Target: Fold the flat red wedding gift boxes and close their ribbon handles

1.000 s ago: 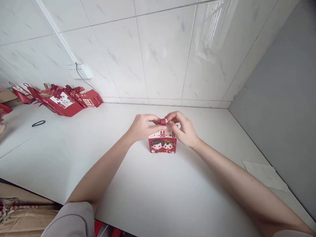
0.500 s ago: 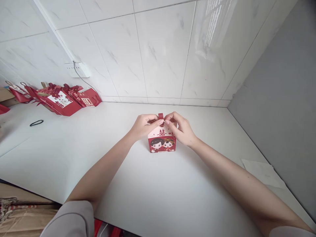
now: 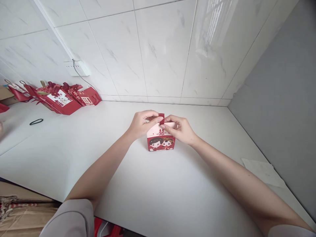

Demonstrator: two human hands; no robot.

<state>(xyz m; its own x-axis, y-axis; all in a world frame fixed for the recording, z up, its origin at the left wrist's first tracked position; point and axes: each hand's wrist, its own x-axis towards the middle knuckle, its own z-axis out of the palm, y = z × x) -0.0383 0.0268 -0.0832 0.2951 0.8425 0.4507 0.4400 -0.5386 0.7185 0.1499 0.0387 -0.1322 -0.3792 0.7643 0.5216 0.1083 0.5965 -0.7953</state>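
A small red and white gift box (image 3: pixel 161 144) with two cartoon faces and red lettering stands upright on the white table (image 3: pixel 148 191). A red ribbon loop (image 3: pixel 162 119) rises from the middle of its top edge. My left hand (image 3: pixel 144 123) is closed, its thumb and fingers pinching the ribbon from the left. From the right, my right hand (image 3: pixel 181 129) is closed at the top of the box, thumb on the front just below the ribbon and fingers behind. The fingers hide part of the top edge.
Several red gift boxes and bags (image 3: pixel 61 100) lean together at the back left by the tiled wall. A black loop (image 3: pixel 36 121) lies on the table in front of them. A white sheet (image 3: pixel 263 171) rests at the right edge, beside a grey panel (image 3: pixel 278 98).
My left thumb has moved up onto the ribbon, and my right thumb has slid down below it. The ribbon shows more fully, and the box has shifted slightly left.
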